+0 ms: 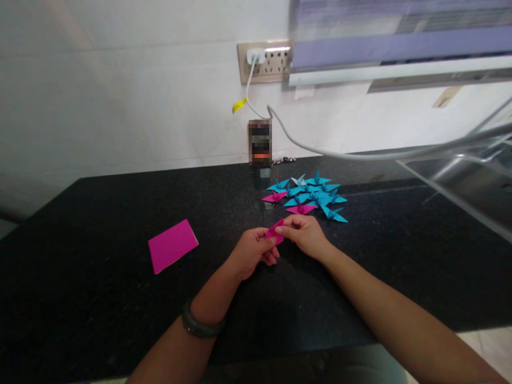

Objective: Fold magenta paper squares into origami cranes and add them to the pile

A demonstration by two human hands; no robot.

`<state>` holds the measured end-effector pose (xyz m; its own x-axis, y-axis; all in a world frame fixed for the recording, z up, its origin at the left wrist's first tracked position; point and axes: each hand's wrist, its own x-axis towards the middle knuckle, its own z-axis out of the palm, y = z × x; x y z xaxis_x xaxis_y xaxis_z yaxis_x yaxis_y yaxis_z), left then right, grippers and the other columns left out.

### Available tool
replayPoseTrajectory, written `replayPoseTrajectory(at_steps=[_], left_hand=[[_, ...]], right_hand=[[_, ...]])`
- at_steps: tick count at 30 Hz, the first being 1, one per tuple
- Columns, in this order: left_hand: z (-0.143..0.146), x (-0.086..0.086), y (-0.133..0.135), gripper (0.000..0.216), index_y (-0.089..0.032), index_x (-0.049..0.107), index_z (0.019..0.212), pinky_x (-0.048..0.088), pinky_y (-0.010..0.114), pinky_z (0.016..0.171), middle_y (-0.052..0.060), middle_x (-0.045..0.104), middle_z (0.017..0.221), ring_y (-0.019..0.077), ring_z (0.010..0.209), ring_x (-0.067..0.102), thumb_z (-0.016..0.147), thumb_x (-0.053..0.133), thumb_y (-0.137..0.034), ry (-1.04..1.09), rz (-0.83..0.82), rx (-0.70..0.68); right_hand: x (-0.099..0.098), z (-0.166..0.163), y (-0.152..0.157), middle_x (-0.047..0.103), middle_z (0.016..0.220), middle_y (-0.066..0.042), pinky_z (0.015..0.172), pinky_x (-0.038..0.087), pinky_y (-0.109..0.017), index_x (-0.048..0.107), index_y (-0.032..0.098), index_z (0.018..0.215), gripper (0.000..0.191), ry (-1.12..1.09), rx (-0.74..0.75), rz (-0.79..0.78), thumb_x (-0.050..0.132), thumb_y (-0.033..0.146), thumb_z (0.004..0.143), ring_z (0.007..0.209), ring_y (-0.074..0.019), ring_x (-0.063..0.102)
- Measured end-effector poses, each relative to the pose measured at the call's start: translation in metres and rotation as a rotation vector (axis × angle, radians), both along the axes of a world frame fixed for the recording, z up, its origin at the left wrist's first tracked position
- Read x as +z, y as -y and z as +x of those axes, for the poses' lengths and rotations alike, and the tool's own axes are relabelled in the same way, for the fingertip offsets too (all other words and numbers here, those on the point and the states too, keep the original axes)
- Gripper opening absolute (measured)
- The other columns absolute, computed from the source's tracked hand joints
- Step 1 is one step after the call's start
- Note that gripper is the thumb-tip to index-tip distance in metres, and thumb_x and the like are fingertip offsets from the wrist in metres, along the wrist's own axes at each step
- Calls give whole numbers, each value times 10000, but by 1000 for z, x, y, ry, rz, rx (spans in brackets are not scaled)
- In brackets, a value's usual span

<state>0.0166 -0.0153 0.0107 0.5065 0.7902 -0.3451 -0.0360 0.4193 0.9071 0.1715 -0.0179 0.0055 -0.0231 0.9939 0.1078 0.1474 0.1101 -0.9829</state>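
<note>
A small folded piece of pink paper (pixel 275 231) is held up off the counter between my two hands. My left hand (pixel 256 249) pinches its lower left side, thumb on top. On its upper right side, my right hand (pixel 304 233) grips it between thumb and fingers. Just beyond my hands lies a cluster of folded paper cranes: several blue cranes (pixel 316 196), a pale one (pixel 298 181), and two pink ones, a left pink crane (pixel 275 198) and a front pink crane (pixel 301 209). My fingers hide part of the held paper.
A stack of pink paper (pixel 173 246) lies on the black counter (pixel 100 298) to the left. Against the white wall leans a phone-like object (pixel 260 142), its screen blurred. A white cable (pixel 304 146) runs from the wall socket (pixel 266 61) to the right. A metal sink (pixel 472 170) is at right.
</note>
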Motion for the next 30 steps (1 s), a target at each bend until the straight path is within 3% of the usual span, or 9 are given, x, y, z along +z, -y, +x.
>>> replayPoseTrajectory(at_steps=[7, 14, 18, 20, 23, 30], left_hand=[[-1, 0, 0, 217, -130, 539, 747, 387, 149, 362, -13, 582, 489, 63, 355, 500, 678, 634, -313, -6, -10, -14], [0, -3, -1, 223, -133, 534, 756, 386, 150, 367, -11, 588, 494, 68, 362, 512, 672, 638, -311, -3, -26, 7], [2, -4, -2, 227, -132, 526, 801, 411, 153, 402, -8, 605, 540, 71, 406, 545, 701, 610, -317, 18, 13, 122], [4, -4, -1, 237, -132, 523, 845, 421, 162, 416, -10, 605, 538, 79, 418, 557, 707, 604, -307, -5, 57, 149], [7, -4, 1, 246, -130, 521, 868, 426, 177, 416, -13, 599, 516, 93, 414, 561, 708, 598, -300, -65, 131, 144], [8, -2, 3, 224, -128, 521, 845, 428, 182, 415, -10, 603, 523, 98, 415, 567, 709, 587, -294, -78, 167, 124]], right_hand=[[1, 0, 2, 497, 474, 34, 415, 294, -195, 581, 133, 552, 270, 40, -39, -1, 681, 373, 626, 430, -59, 385], [5, 4, 1, 438, 435, 29, 421, 289, -203, 515, 145, 477, 406, 162, -125, 104, 529, 439, 757, 423, -65, 372], [2, -1, 2, 557, 579, 5, 471, 349, -205, 620, 144, 703, 268, 81, -42, 92, 575, 407, 722, 500, -82, 449], [-1, -7, 3, 545, 552, 21, 436, 319, -199, 634, 148, 778, 264, 84, 27, 27, 649, 380, 653, 469, -76, 417], [-5, -12, 5, 496, 488, 39, 414, 283, -198, 636, 139, 749, 216, 122, -12, -31, 640, 335, 658, 432, -68, 370], [-2, -12, 6, 562, 552, 3, 478, 362, -220, 633, 130, 712, 181, 75, -70, -4, 575, 302, 712, 480, -90, 449]])
